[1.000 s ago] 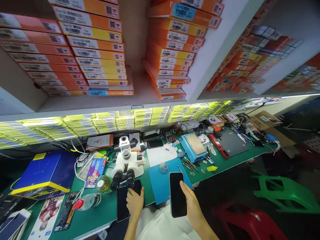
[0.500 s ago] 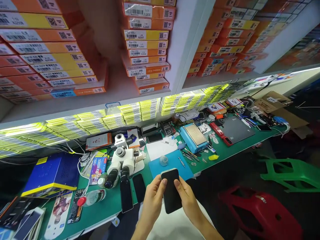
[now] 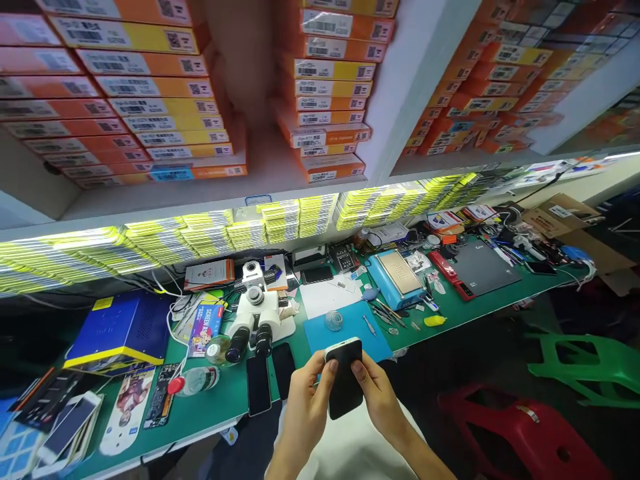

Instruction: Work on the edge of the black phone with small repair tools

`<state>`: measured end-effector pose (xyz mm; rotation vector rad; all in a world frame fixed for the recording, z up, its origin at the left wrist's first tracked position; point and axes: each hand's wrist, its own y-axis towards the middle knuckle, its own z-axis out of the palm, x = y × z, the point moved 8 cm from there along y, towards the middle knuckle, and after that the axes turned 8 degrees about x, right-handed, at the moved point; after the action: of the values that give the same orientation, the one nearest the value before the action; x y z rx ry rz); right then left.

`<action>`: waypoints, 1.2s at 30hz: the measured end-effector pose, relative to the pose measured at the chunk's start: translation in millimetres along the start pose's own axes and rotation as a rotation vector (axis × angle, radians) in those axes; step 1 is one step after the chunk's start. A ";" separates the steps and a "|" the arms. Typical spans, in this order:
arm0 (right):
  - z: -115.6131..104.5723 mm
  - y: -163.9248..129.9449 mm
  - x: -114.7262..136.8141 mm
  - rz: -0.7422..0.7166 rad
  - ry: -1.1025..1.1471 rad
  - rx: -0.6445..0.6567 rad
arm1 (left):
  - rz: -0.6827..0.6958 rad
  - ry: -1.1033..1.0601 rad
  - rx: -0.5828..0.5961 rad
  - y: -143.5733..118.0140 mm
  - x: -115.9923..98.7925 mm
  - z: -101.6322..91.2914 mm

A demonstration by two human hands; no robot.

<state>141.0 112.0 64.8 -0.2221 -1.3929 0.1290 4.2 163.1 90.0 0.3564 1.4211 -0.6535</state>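
Far on your left a blue box (image 3: 120,331) with a yellow edge sits on the green tabletop (image 3: 215,407). Next to it lies a bottle (image 3: 196,381) with a red cap, on its side. A white microscope (image 3: 256,315) stands a bit further right, and 2 dark phones (image 3: 271,377) lie flat just in front of it, side by side. Then comes your left hand (image 3: 305,408). Its fingers are closed on the left edge of the black phone (image 3: 345,380). You hold that phone up in the air in front of you, near the front edge of the blue mat (image 3: 350,327). Your right hand (image 3: 381,400) grips the phone's right side, with its fingers pressed on the glass. Further right sits a light blue machine (image 3: 395,277), and a green stool (image 3: 590,363) stands on the floor.
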 end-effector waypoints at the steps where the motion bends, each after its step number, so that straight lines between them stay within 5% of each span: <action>1: 1.8 0.6 -0.6 0.000 -0.024 0.004 | 0.000 -0.006 0.005 -1.3 -1.0 -3.4; 16: 48.9 -5.3 25.5 0.018 -0.326 0.279 | 0.045 -0.358 -0.187 -42.9 19.7 -57.3; 21: 47.2 -21.5 39.4 0.009 -0.394 0.184 | 0.051 -0.433 -0.226 -45.9 32.5 -69.1; 25: 40.7 -35.7 43.3 0.000 -0.484 0.104 | 0.010 -0.333 -0.115 -46.1 43.7 -76.2; 29: 38.0 -45.2 50.2 0.018 -0.563 0.133 | -0.068 -0.153 0.119 -42.1 37.9 -80.2; 36: 30.5 -56.8 51.5 0.094 -0.546 0.179 | -0.143 0.041 0.364 -35.7 30.2 -59.9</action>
<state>117.7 70.5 132.2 -0.1047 -1.9016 0.4148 -64.6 164.9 57.5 0.5591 1.3733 -1.0322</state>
